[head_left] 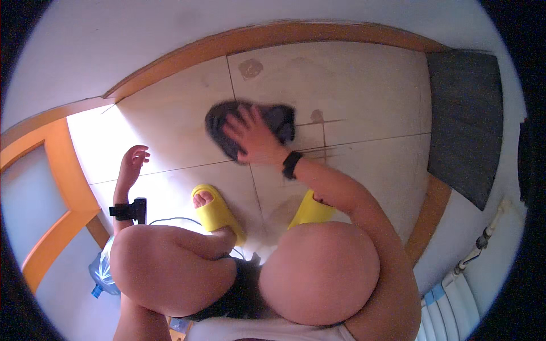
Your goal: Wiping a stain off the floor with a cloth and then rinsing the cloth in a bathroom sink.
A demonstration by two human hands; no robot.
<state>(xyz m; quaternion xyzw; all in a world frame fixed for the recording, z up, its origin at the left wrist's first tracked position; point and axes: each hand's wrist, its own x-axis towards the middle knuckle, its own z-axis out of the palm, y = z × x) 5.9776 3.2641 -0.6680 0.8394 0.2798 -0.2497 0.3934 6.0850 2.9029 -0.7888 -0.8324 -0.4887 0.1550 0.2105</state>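
My right hand (256,134) lies flat with fingers spread on a bunched dark cloth (277,118) on the beige tiled floor (369,91). Motion blurs the hand and the cloth a little. Off to the left, my left hand (135,159) hangs in the air beside my knee, fingers loosely bent and apart, nothing in them. A black band circles my right wrist, and a black strapped device (132,211) is on my left. Brownish stains (250,69) mark the tiles beyond the cloth, and a smaller stain (317,116) sits just right of it.
Yellow slippers (219,216) are on my feet, below my bent knees. At the right lies a dark grey mat (465,119). An orange-brown baseboard (284,31) runs along the far wall. A framed door (62,170) and a blue water jug (102,273) stand left; a white radiator (455,310) is lower right.
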